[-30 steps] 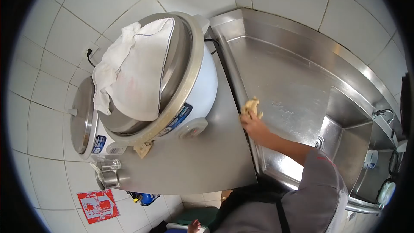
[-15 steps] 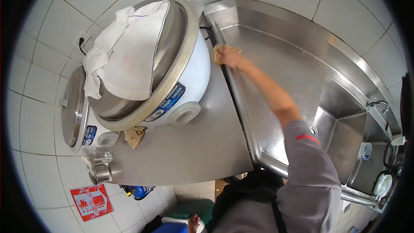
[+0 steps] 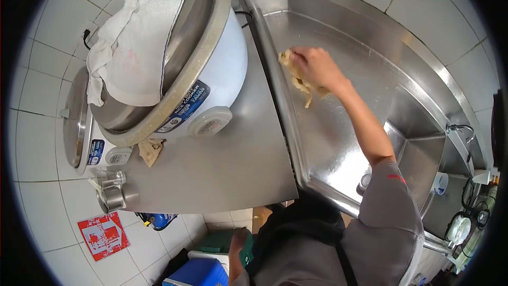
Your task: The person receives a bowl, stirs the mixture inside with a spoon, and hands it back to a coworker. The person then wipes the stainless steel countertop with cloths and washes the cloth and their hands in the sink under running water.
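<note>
My right hand (image 3: 316,69) is closed on a tan cleaning cloth (image 3: 290,66) over the left side of the steel sink counter (image 3: 338,55). A loose end of the cloth hangs below the fingers. At the bottom, beside the black apron (image 3: 296,233), part of my left hand (image 3: 239,239) shows next to something green with a white mark; its fingers are hidden.
A large rice cooker (image 3: 225,69) with a white towel (image 3: 135,53) on its lid stands left on a steel table (image 3: 211,175). Behind it are a smaller cooker (image 3: 79,122), a folded tan cloth (image 3: 151,151) and a metal cup (image 3: 112,199). Right lies a sink basin (image 3: 423,153).
My right hand has moved with the cloth from the counter's raised left edge onto its inner surface, nearer to me. My left hand has risen beside the apron. The view has shifted slightly.
</note>
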`<action>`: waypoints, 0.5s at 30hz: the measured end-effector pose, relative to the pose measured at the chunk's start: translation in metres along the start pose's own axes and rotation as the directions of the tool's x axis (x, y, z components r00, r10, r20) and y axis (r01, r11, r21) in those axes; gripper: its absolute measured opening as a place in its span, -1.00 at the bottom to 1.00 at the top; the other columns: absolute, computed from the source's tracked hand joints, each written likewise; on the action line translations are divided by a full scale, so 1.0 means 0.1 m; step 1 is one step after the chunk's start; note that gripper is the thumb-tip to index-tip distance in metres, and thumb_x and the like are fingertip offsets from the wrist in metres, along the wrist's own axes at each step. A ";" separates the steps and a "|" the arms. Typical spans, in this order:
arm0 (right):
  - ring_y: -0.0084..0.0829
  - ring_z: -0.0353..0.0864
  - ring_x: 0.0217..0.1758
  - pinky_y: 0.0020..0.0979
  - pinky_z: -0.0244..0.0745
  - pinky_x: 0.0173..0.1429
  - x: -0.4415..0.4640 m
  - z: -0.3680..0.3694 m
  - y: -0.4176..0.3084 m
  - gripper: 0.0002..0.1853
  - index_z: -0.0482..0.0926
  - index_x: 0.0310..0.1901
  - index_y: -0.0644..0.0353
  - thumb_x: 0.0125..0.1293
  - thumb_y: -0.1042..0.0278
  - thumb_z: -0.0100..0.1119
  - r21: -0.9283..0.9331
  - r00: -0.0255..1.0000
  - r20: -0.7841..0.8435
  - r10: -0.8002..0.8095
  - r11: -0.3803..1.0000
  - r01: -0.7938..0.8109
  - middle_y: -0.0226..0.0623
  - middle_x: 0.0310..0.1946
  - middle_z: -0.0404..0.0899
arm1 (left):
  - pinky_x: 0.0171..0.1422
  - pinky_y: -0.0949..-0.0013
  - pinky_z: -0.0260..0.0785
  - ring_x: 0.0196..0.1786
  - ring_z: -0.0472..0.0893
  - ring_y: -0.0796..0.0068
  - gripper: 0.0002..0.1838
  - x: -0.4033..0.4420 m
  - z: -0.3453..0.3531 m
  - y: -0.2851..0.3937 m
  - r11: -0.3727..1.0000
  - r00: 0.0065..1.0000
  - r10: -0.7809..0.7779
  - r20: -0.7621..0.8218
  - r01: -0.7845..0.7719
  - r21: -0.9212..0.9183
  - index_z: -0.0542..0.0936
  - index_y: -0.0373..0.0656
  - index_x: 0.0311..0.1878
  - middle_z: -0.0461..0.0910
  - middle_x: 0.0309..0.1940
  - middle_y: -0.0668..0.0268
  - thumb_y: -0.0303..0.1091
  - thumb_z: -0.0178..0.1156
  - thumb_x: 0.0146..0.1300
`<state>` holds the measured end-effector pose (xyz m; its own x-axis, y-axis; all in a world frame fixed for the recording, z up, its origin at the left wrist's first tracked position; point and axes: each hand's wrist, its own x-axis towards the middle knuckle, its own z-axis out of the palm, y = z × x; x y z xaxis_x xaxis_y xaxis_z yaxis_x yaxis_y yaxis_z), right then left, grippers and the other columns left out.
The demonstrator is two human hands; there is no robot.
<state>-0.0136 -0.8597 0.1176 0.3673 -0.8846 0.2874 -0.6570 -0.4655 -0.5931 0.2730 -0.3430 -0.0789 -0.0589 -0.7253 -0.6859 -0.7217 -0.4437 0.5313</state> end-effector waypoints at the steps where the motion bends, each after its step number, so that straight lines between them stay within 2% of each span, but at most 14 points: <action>1: -0.01 0.51 -0.28 -0.16 0.40 -0.20 -0.01 -0.12 -0.04 -0.79 0.55 -0.24 0.18 0.22 0.28 -0.02 -0.002 0.999 -0.003 0.041 0.999 -0.041 -0.08 -0.32 0.55 | 0.12 0.28 0.30 -0.02 0.51 0.21 -0.75 0.24 0.03 -0.08 0.866 0.941 0.306 0.146 -0.338 0.367 0.54 -0.25 -0.14 0.54 -0.16 0.06 -0.37 0.02 0.15; 2: -0.01 0.51 -0.29 -0.13 0.40 -0.20 -0.03 -0.19 -0.05 -0.78 0.56 -0.23 0.16 0.23 0.26 -0.03 -0.006 0.997 -0.007 0.081 0.997 -0.081 -0.08 -0.35 0.55 | 0.14 0.25 0.29 0.01 0.48 0.15 -0.73 0.42 0.15 -0.07 0.890 0.928 0.372 0.035 -0.367 0.271 0.52 -0.24 -0.11 0.49 -0.07 0.07 -0.34 -0.01 0.17; 3: 0.02 0.49 -0.30 -0.15 0.40 -0.22 -0.09 -0.24 0.03 -0.76 0.53 -0.24 0.19 0.27 0.23 -0.08 -0.092 0.995 -0.011 0.100 0.991 -0.101 -0.02 -0.37 0.54 | 0.16 0.21 0.28 0.04 0.45 0.09 -0.71 0.56 0.31 0.01 0.898 0.902 0.423 -0.084 -0.405 0.172 0.51 -0.22 -0.08 0.45 0.01 0.08 -0.31 -0.04 0.20; 5: 0.02 0.49 -0.32 -0.15 0.40 -0.24 -0.21 -0.26 0.23 -0.76 0.51 -0.25 0.19 0.27 0.22 -0.08 -0.269 0.990 -0.061 0.126 0.953 -0.137 -0.04 -0.42 0.54 | 0.20 0.22 0.23 0.13 0.37 0.09 -0.67 0.89 0.39 0.30 0.963 0.968 0.247 0.045 -0.239 -0.128 0.45 -0.22 0.00 0.39 0.06 0.04 -0.27 -0.08 0.24; 6: 0.02 0.50 -0.33 -0.14 0.40 -0.25 -0.25 -0.24 0.31 -0.77 0.50 -0.26 0.18 0.27 0.22 -0.08 -0.353 0.987 -0.091 0.134 0.922 -0.158 -0.05 -0.45 0.54 | 0.20 0.24 0.24 0.12 0.38 0.10 -0.68 1.11 0.52 0.34 0.959 0.963 0.268 -0.027 -0.269 -0.090 0.45 -0.24 -0.02 0.42 0.04 0.06 -0.30 -0.05 0.22; 7: -0.01 0.51 -0.33 -0.14 0.40 -0.25 -0.28 -0.21 0.37 -0.77 0.49 -0.27 0.19 0.27 0.22 -0.08 -0.351 0.984 -0.070 0.166 0.919 -0.181 -0.06 -0.45 0.55 | 0.19 0.26 0.24 0.11 0.40 0.12 -0.70 1.32 0.65 0.32 0.954 0.952 0.291 -0.095 -0.296 -0.052 0.45 -0.25 -0.04 0.44 0.01 0.07 -0.32 -0.02 0.20; 9: -0.06 0.54 -0.33 -0.13 0.41 -0.27 -0.36 -0.20 0.49 -0.77 0.48 -0.30 0.19 0.28 0.22 -0.10 -0.357 0.970 -0.027 0.240 0.904 -0.234 -0.07 -0.47 0.55 | 0.22 0.25 0.22 0.14 0.37 0.14 -0.67 1.54 0.64 0.52 0.961 0.959 0.276 -0.068 -0.277 -0.002 0.42 -0.24 0.00 0.41 0.05 0.09 -0.30 -0.03 0.21; 10: -0.08 0.54 -0.35 -0.14 0.42 -0.28 -0.40 -0.23 0.50 -0.77 0.47 -0.29 0.19 0.28 0.22 -0.10 -0.206 0.930 0.030 0.366 0.913 -0.353 -0.10 -0.46 0.55 | 0.22 0.25 0.21 0.14 0.37 0.14 -0.67 1.63 0.63 0.59 0.962 0.960 0.271 -0.071 -0.272 -0.006 0.42 -0.24 0.01 0.41 0.05 0.09 -0.30 -0.03 0.21; 12: -0.11 0.55 -0.38 -0.16 0.42 -0.31 -0.42 -0.29 0.49 -0.76 0.47 -0.29 0.19 0.29 0.22 -0.12 0.090 0.817 0.192 0.544 0.819 -0.566 -0.16 -0.45 0.55 | 0.22 0.25 0.21 0.14 0.36 0.14 -0.67 1.78 0.60 0.72 0.964 0.961 0.262 -0.089 -0.265 -0.026 0.41 -0.24 0.01 0.40 0.05 0.10 -0.30 -0.03 0.21; 14: -0.17 0.54 -0.33 -0.23 0.43 -0.31 -0.50 -0.27 0.50 -0.78 0.49 -0.32 0.19 0.26 0.23 -0.08 -0.096 0.885 -0.145 0.443 0.884 -0.458 -0.21 -0.42 0.54 | 0.22 0.25 0.20 0.14 0.36 0.15 -0.66 1.83 0.58 0.79 0.966 0.963 0.250 -0.104 -0.255 -0.042 0.40 -0.24 0.02 0.40 0.06 0.10 -0.30 -0.04 0.21; 15: -0.20 0.54 -0.31 -0.26 0.43 -0.31 -0.56 -0.23 0.50 -0.78 0.50 -0.33 0.18 0.25 0.23 -0.06 -0.195 0.885 -0.304 0.353 0.886 -0.420 -0.24 -0.41 0.54 | 0.22 0.25 0.20 0.14 0.36 0.15 -0.66 1.85 0.58 0.81 0.967 0.963 0.245 -0.111 -0.251 -0.051 0.40 -0.23 0.02 0.39 0.06 0.10 -0.30 -0.04 0.22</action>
<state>-0.0820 -0.8346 0.0889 -0.1067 -0.9558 0.2738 -0.8649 -0.0466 -0.4998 0.1637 -0.4827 -0.1914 -0.1565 -0.8658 -0.4753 -0.6473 -0.2735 0.7115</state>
